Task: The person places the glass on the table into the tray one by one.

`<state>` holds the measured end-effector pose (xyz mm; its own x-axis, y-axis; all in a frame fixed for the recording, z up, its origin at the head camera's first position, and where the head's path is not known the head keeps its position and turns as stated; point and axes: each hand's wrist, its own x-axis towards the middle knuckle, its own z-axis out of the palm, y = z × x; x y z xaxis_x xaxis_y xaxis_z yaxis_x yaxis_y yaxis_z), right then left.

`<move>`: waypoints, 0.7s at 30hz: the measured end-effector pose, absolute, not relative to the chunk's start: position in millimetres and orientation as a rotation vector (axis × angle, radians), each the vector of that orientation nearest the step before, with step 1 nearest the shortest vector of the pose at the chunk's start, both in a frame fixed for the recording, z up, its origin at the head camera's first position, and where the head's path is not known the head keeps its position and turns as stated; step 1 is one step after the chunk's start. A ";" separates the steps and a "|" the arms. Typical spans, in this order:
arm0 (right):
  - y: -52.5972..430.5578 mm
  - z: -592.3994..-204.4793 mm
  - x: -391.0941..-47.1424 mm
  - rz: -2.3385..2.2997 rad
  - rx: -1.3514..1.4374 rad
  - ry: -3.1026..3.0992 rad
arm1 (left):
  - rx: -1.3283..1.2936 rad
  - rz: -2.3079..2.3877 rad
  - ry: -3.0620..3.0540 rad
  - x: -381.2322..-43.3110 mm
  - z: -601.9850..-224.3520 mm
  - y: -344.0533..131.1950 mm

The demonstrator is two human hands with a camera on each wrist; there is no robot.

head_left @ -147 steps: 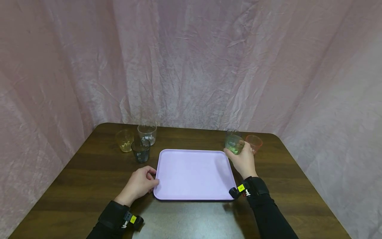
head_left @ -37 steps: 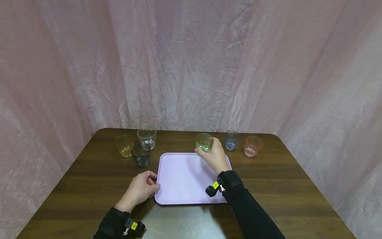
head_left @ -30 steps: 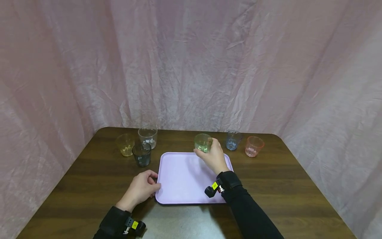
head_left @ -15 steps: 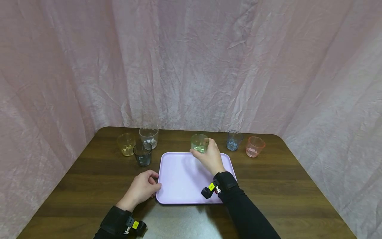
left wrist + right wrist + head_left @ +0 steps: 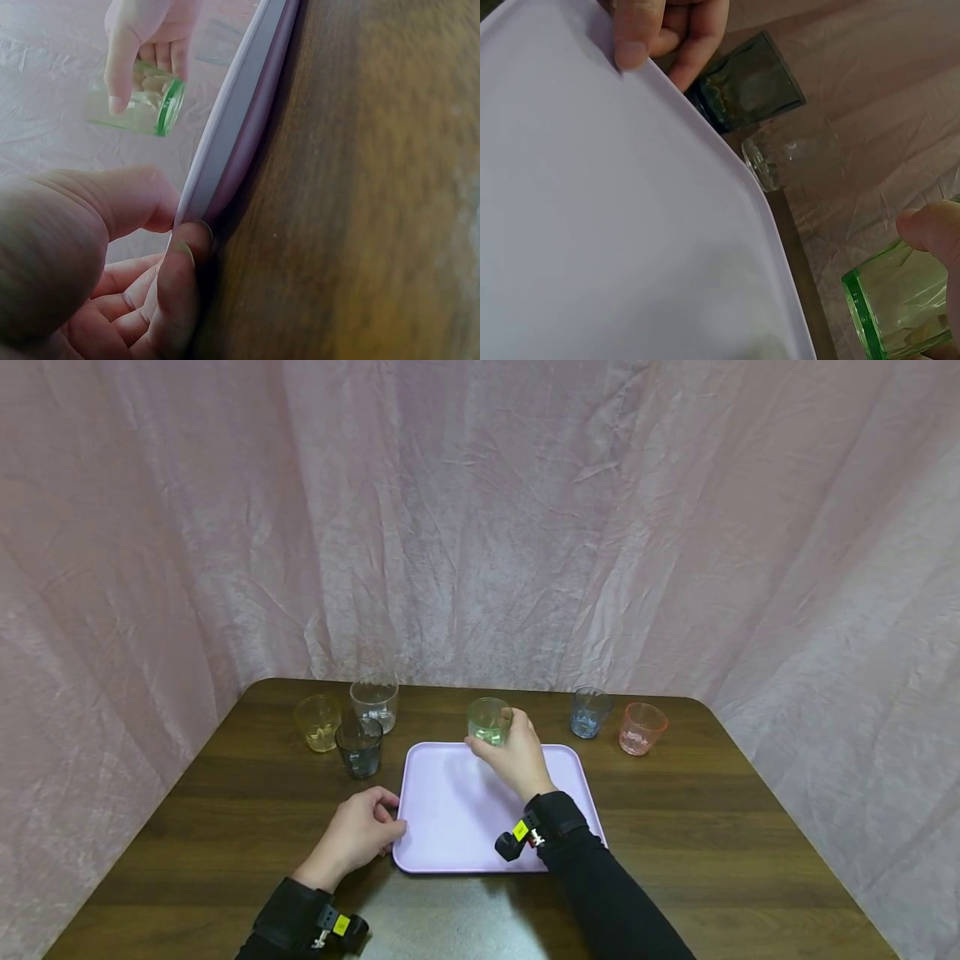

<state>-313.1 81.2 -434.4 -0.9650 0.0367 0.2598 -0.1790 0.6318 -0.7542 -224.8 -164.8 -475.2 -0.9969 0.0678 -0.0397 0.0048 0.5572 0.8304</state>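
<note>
My right hand (image 5: 516, 757) grips a green-tinted drinking glass (image 5: 483, 724) between thumb and fingers, held over the far edge of the lilac tray (image 5: 438, 835). In the left wrist view a gap shows between this glass (image 5: 139, 112) and the tray's rim (image 5: 217, 142). The glass is upright, and its thick green base (image 5: 864, 315) shows in the right wrist view. At the tray's left side, my left hand (image 5: 354, 833) pinches the rim, thumb on top and fingertips (image 5: 191, 240) at the outer side.
Left of the tray stand a yellow glass (image 5: 318, 727), a clear glass (image 5: 373, 697) and a dark grey glass (image 5: 360, 753), close together. Behind its right corner are a blue glass (image 5: 588, 717) and a pink-orange glass (image 5: 640, 731). A pink curtain (image 5: 480, 527) hangs behind the wooden table (image 5: 712, 860).
My right hand has carried the green glass leftward, from beside the blue and pink-orange glasses to over the tray's far edge. My left hand has stayed at the tray's left rim.
</note>
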 end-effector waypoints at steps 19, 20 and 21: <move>52.2 -437.2 -309.1 1.287 0.181 -2.614 | 0.046 1.422 2.717 -224.7 -473.5 -163.8; 50.7 -437.8 -309.2 1.288 0.184 -2.613 | 0.046 1.419 2.720 -224.7 -473.4 -163.9; 49.3 -438.3 -309.0 1.287 0.186 -2.616 | 0.044 1.415 2.720 -224.7 -473.5 -164.0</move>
